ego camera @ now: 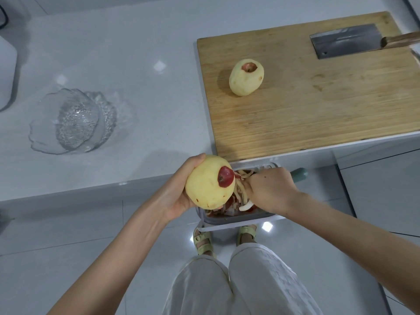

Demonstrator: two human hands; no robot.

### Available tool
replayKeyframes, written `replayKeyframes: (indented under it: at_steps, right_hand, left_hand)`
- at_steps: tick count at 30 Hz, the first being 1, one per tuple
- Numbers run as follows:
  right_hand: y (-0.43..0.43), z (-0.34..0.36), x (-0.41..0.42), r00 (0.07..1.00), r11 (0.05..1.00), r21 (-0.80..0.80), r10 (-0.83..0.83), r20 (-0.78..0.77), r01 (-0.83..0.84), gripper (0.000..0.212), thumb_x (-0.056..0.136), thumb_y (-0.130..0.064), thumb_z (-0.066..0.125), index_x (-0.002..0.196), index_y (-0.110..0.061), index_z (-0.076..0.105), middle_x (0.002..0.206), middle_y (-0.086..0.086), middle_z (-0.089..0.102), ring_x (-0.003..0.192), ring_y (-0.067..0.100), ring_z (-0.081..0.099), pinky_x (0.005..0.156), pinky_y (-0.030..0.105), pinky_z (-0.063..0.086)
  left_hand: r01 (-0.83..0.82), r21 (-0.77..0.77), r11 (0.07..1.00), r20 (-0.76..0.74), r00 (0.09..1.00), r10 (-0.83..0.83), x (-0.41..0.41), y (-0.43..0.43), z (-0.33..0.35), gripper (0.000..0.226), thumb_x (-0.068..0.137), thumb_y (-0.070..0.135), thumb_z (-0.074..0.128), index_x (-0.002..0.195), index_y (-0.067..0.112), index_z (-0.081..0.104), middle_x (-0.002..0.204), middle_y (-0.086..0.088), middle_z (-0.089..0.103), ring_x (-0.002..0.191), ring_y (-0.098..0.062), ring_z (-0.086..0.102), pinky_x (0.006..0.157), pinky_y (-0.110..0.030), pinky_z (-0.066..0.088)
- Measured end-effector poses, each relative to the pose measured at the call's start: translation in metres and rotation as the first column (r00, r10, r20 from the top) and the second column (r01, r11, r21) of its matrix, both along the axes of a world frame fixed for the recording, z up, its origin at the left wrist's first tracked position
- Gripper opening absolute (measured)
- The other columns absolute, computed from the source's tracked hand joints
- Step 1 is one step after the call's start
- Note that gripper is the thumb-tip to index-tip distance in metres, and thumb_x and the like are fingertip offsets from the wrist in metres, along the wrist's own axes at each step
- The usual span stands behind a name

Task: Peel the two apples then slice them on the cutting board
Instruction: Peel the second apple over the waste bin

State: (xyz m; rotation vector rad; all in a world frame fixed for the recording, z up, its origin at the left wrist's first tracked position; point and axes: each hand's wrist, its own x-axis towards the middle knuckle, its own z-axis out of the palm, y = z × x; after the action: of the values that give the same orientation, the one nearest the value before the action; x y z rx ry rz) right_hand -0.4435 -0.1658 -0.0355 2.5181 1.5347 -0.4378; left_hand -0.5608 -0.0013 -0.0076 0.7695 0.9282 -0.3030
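I note the table (pixel 113 53) carrying the cutting board (pixel 318 105); a peeled apple (pixel 246 78) lies on it, well apart from both hands. Over the peel bin (pixel 227 218), the left hand (pixel 179 189) cups the second apple (pixel 208 183), fingers curled behind it. Right hand (pixel 270 189) just beside, fingers closed round the peeler handle (pixel 300 175)
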Motion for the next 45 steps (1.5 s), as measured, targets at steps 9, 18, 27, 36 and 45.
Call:
replayKeyframes:
  at_steps: [9,18,27,36,45]
  right_hand:
    - [-0.004,0.018,0.016,0.976,0.928,0.371,-0.058,0.212,-0.026,0.013,0.077,-0.008,0.050,0.072,-0.011,0.061,0.048,-0.003,0.044,0.043,0.019,0.039,0.056,0.025,0.025]
    - [-0.007,0.027,0.014,0.997,0.740,0.671,-0.074,0.026,0.037,0.016,0.085,-0.019,0.058,0.084,-0.017,0.074,0.062,-0.005,0.064,0.053,0.019,0.055,0.059,0.025,0.033]
    - [0.018,0.040,0.015,0.984,0.680,0.723,0.176,0.002,-0.123,0.021,0.092,-0.021,0.053,0.090,-0.016,0.073,0.068,-0.003,0.064,0.060,0.020,0.054,0.064,0.032,0.037]
    - [0.015,0.037,0.034,0.954,0.732,0.642,0.301,-0.008,-0.226,0.029,0.096,-0.025,0.046,0.083,-0.015,0.070,0.066,-0.004,0.060,0.060,0.019,0.052,0.067,0.033,0.036]
    - [0.006,0.038,0.043,0.977,0.721,0.681,0.209,-0.032,-0.132,0.020,0.086,-0.016,0.051,0.078,-0.018,0.070,0.065,-0.012,0.063,0.058,0.011,0.053,0.063,0.031,0.038]
  left_hand:
    - [-0.022,-0.151,0.988,0.075,0.997,0.033,-0.006,0.002,-0.005,0.078,0.029,0.034,0.097,0.100,0.017,0.070,0.103,-0.019,0.070,0.087,-0.040,0.068,0.054,-0.052,0.055]
    - [-0.007,-0.098,0.995,-0.013,1.000,0.005,-0.005,0.006,-0.005,0.074,0.051,0.040,0.082,0.118,0.019,0.061,0.127,-0.024,0.057,0.109,-0.051,0.056,0.055,-0.044,0.054]
    - [0.043,-0.016,0.999,0.014,0.999,-0.043,0.002,-0.005,0.001,0.050,0.069,0.052,0.059,0.105,0.017,0.065,0.096,-0.015,0.068,0.077,-0.035,0.067,0.046,-0.033,0.050]
    - [0.237,-0.225,0.945,0.024,0.971,-0.238,-0.004,-0.001,0.005,0.056,0.074,0.053,0.056,0.109,0.010,0.063,0.095,-0.025,0.067,0.072,-0.046,0.066,0.038,-0.024,0.043]
    - [0.256,-0.181,0.949,0.023,0.966,-0.256,0.002,0.009,0.011,0.055,0.070,0.055,0.060,0.109,0.015,0.062,0.094,-0.023,0.068,0.073,-0.043,0.067,0.040,-0.028,0.050]
